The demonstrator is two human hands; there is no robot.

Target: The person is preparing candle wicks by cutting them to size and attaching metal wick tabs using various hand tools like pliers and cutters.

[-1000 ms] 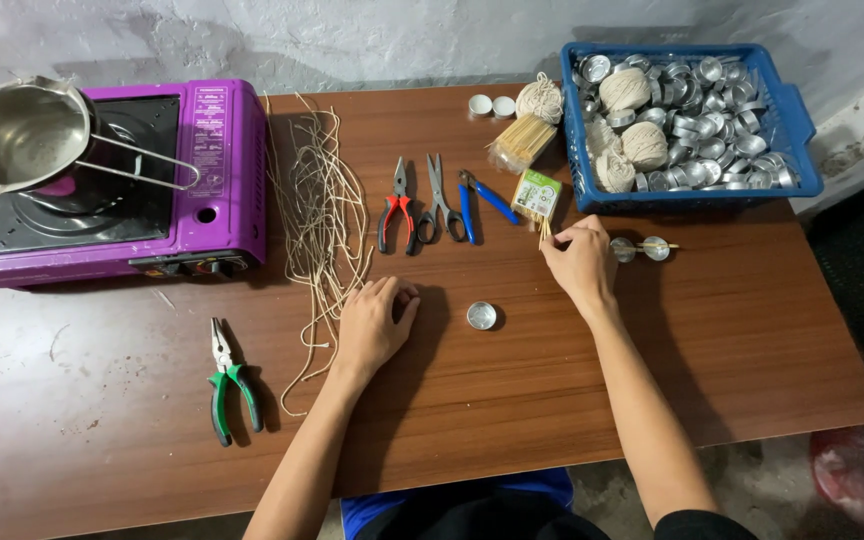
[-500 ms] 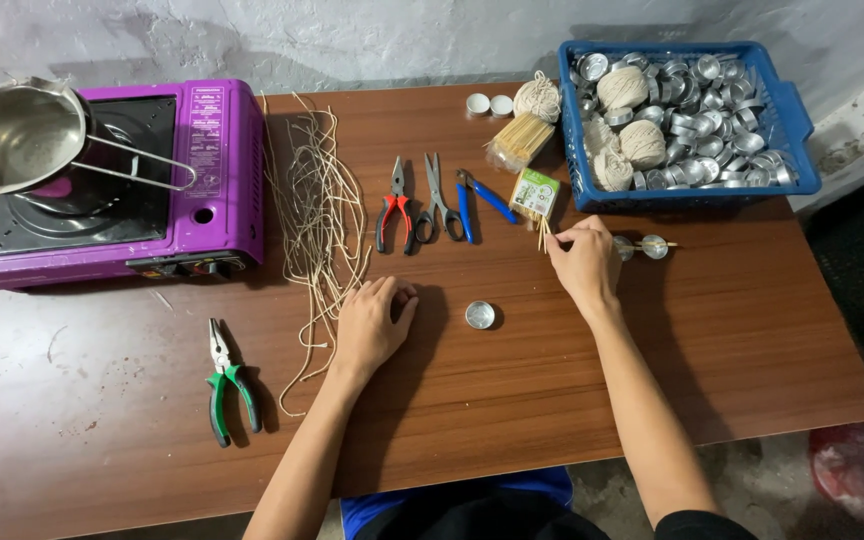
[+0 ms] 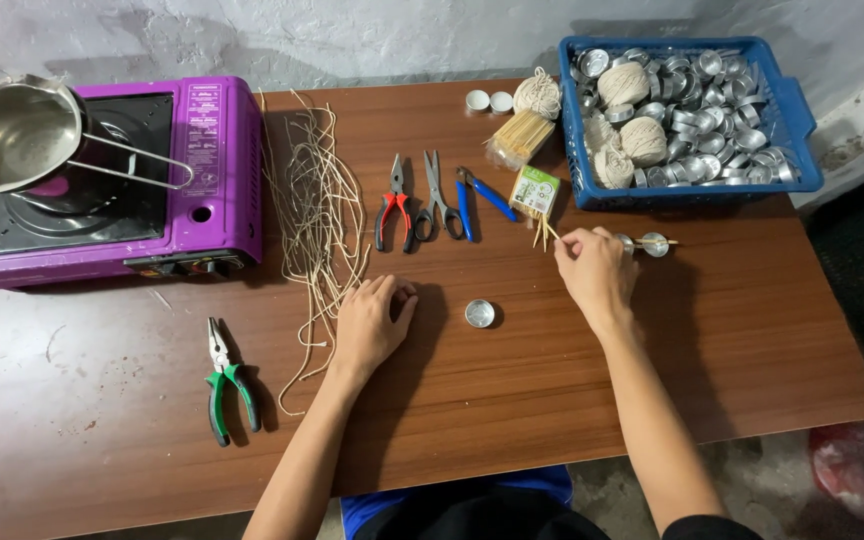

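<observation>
My left hand lies palm down on the brown table, fingers loosely curled and holding nothing, just right of a spread of tan cord strands. A small round metal cup stands between my hands. My right hand pinches thumb and forefinger on a thin wooden stick. That stick is among a few sticks spilling from a small green-and-white box. Just right of that hand lie two more metal cups with a stick across them.
A purple portable stove with a steel pot fills the left back. Red pliers, scissors and blue cutters lie mid-table, and green pliers lie front left. A blue basket holds metal cups and twine balls. A skewer bundle lies beside the basket.
My right hand has shifted slightly and its fingertips have closed onto the sticks by the box. My left hand has stayed put.
</observation>
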